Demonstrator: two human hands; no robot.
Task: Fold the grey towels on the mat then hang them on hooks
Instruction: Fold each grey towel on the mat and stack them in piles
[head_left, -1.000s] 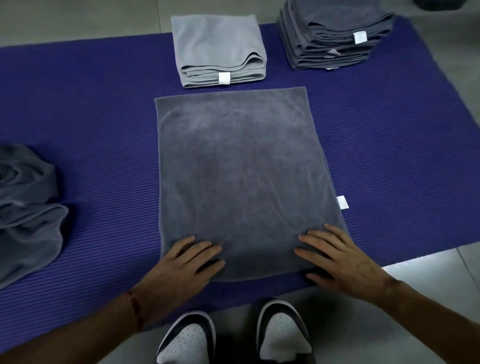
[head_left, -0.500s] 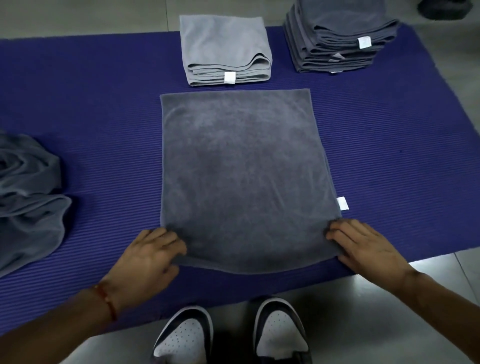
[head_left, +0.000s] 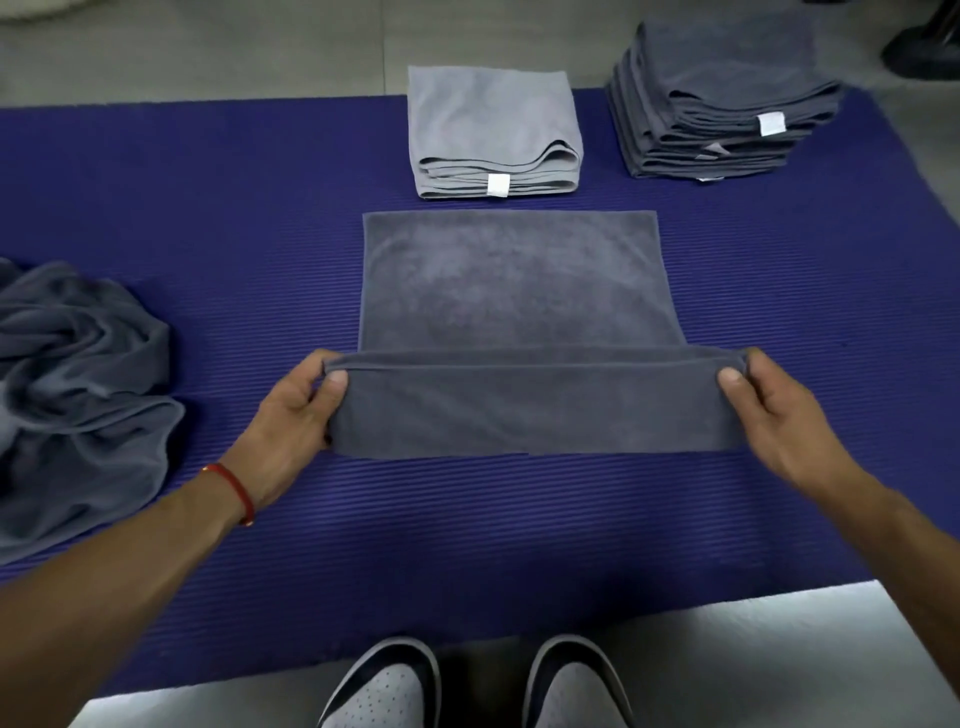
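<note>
While the far half of the dark grey towel (head_left: 511, 283) lies flat in the middle of the purple mat (head_left: 208, 208), its near end is lifted off the mat and doubled back, so you get a raised band of cloth stretched sideways between the two hands. Left hand (head_left: 296, 410) pinches the left corner, thumb on top and fingers curled underneath the fabric. Right hand (head_left: 774, 410) does the same on the right corner, thumb pressing down on the edge, fingers tucked behind. The cloth looks pulled fairly taut between them, and the lower edge of the lifted part hangs just above the mat.

There's a red thread bracelet (head_left: 236, 491) on the left wrist. Both forearms are bare.

Further out: right behind the towel, nearly touching its far edge, sits a folded light grey towel (head_left: 491, 130) with a little white tag facing the person. To the right of that, well apart, is a taller stack of dark folded towels (head_left: 722, 104), also showing a white tag. Off to the left side of the mat there's a crumpled heap of grey towels (head_left: 78, 384), not folded at all.

At the bottom, two grey-and-black shoes (head_left: 384, 686) stand on the pale floor (head_left: 727, 649) just off the mat's near edge.
</note>
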